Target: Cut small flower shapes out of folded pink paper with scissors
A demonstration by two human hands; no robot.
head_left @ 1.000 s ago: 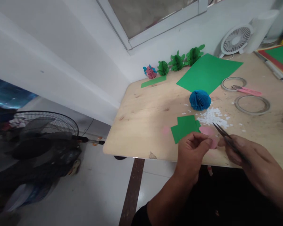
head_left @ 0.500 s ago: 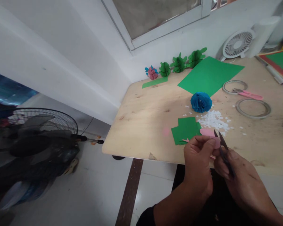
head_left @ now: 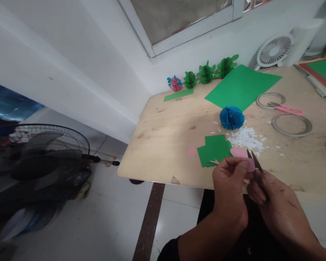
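Observation:
My left hand [head_left: 230, 181] pinches a small pink paper piece [head_left: 250, 165] with a rounded end, above the table's front edge. In my right hand [head_left: 277, 199] are dark-bladed scissors [head_left: 256, 166], their blades parted beside the pink piece's right end; the handles are mostly hidden by my fingers. Just beyond my left hand lie another pink paper shape [head_left: 237, 152] and several green paper pieces [head_left: 213, 148], with thin pink scraps [head_left: 214, 161] on them. A blue folded-paper ball [head_left: 232, 117] sits further back, near a scatter of white paper bits [head_left: 248, 139].
Green and pink paper figures [head_left: 206, 73] line the wall behind a large green sheet [head_left: 243, 87]. Two tape rolls [head_left: 292, 125] and pink-handled snips [head_left: 289, 110] lie at right. A small white fan [head_left: 274, 52] stands at the back; a black floor fan [head_left: 40, 166] is left of the table [head_left: 152, 152].
Both hands have shifted very slightly, with the pink paper piece and scissors still in them. The things on the table have not moved.

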